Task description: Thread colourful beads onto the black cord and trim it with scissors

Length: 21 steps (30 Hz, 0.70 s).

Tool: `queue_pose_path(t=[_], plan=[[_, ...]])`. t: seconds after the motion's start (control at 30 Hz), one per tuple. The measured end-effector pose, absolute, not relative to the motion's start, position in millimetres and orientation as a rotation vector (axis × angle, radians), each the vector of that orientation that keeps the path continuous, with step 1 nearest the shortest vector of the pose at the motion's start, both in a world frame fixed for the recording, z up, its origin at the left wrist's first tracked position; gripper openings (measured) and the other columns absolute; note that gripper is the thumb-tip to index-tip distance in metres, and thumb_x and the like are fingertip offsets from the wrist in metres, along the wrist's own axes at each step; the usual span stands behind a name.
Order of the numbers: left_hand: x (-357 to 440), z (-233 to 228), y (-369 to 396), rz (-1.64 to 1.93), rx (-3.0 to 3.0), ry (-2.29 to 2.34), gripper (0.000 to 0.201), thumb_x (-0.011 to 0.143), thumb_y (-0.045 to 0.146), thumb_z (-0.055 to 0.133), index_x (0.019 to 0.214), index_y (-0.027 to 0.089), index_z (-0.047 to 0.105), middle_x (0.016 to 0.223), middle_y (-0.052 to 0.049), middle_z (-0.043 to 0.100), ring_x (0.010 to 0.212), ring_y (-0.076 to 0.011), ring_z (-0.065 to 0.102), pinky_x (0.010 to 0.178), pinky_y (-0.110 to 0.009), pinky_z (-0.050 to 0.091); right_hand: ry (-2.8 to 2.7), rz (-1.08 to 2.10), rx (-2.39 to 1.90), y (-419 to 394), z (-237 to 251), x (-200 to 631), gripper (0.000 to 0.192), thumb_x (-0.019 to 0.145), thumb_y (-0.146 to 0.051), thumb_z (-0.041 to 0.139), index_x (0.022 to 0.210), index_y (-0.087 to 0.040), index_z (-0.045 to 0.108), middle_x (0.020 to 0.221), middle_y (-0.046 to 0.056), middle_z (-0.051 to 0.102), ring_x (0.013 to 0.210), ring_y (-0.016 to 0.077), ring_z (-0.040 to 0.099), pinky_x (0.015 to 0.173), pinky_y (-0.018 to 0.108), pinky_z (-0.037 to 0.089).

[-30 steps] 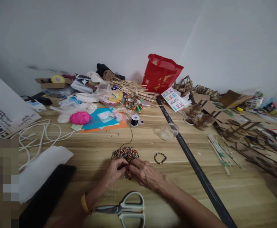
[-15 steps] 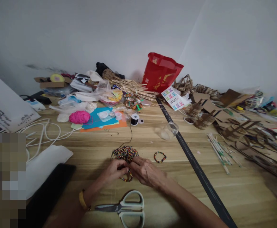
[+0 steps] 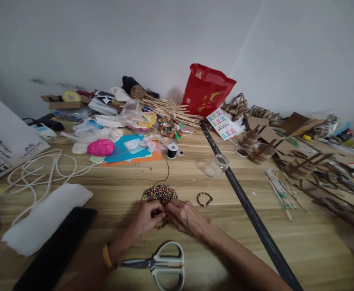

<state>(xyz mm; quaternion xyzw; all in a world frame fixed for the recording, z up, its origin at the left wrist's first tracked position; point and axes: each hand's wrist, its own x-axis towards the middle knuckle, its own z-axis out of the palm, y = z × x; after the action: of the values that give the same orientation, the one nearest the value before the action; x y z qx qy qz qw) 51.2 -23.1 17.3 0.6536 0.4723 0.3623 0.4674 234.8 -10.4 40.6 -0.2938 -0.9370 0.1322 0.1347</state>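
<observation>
My left hand (image 3: 149, 216) and my right hand (image 3: 183, 216) meet at the near side of a pile of small multicoloured beads (image 3: 160, 193). Both are closed in a pinch on a string of beads (image 3: 161, 226), which hangs as a loop below the fingertips. The fingers cover part of that loop and the exact spot they grip. A finished-looking bead bracelet (image 3: 204, 199) lies to the right of my right hand. Black cord runs from a spool (image 3: 172, 151) to the pile. Scissors (image 3: 167, 264) with pale handles lie closer to me, blades pointing left.
A clear plastic jar (image 3: 219, 165) lies beyond the bracelet, by a black strip (image 3: 255, 218) across the table. Pink yarn (image 3: 100, 148), coloured paper, and a red bag (image 3: 207, 91) stand at the back. Small woven baskets (image 3: 261, 152) are on the right. A black slab (image 3: 58, 246) lies at left.
My hands stay at the bead string with small finger movements, and less of the loop shows below them. The view has shifted slightly.
</observation>
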Motion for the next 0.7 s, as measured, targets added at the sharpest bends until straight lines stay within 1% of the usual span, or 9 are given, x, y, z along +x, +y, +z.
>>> queue_pose_path(t=[0.17, 0.3, 0.43, 0.7], plan=[[49.3, 19.1, -22.2, 0.877, 1.671, 1.110, 0.018, 0.073, 0.025, 0.056, 0.064, 0.014, 0.067, 0.061, -0.003, 0.062, 0.060, -0.0150, 0.053, 0.057, -0.023, 0.040, -2.492, 0.726, -0.919, -9.8, 41.6, 233.6, 0.011, 0.090, -0.012, 0.044, 0.083, -0.017, 0.052, 0.074, 0.000, 0.055, 0.064, 0.0105, 0.050, 0.060, 0.020, 0.035], [47.7, 19.3, -21.7, 0.861, 1.632, 1.090, 0.019, 0.075, 0.027, 0.057, 0.068, 0.013, 0.068, 0.063, -0.003, 0.064, 0.062, -0.0157, 0.055, 0.058, -0.024, 0.041, -2.362, 0.934, -0.999, -8.9, 46.7, 233.5, 0.012, 0.088, -0.013, 0.046, 0.080, -0.016, 0.055, 0.065, -0.003, 0.051, 0.056, 0.0083, 0.043, 0.053, 0.018, 0.030], [47.2, 21.1, -22.5, 0.843, 1.602, 1.059, 0.022, 0.075, 0.030, 0.058, 0.068, 0.012, 0.068, 0.063, -0.004, 0.064, 0.062, -0.0157, 0.054, 0.058, -0.024, 0.040, -2.294, 1.055, -1.067, -7.0, 48.9, 234.1, 0.011, 0.085, -0.014, 0.048, 0.079, -0.015, 0.058, 0.059, -0.005, 0.048, 0.052, 0.0072, 0.038, 0.049, 0.017, 0.027], [48.5, 24.7, -23.0, 0.782, 1.584, 1.114, 0.021, 0.073, 0.030, 0.058, 0.067, 0.012, 0.067, 0.062, -0.003, 0.063, 0.060, -0.0150, 0.053, 0.058, -0.024, 0.039, -2.241, 1.130, -1.082, -4.8, 48.3, 232.4, 0.010, 0.082, -0.013, 0.050, 0.078, -0.013, 0.059, 0.059, -0.005, 0.050, 0.053, 0.0068, 0.038, 0.050, 0.016, 0.027]])
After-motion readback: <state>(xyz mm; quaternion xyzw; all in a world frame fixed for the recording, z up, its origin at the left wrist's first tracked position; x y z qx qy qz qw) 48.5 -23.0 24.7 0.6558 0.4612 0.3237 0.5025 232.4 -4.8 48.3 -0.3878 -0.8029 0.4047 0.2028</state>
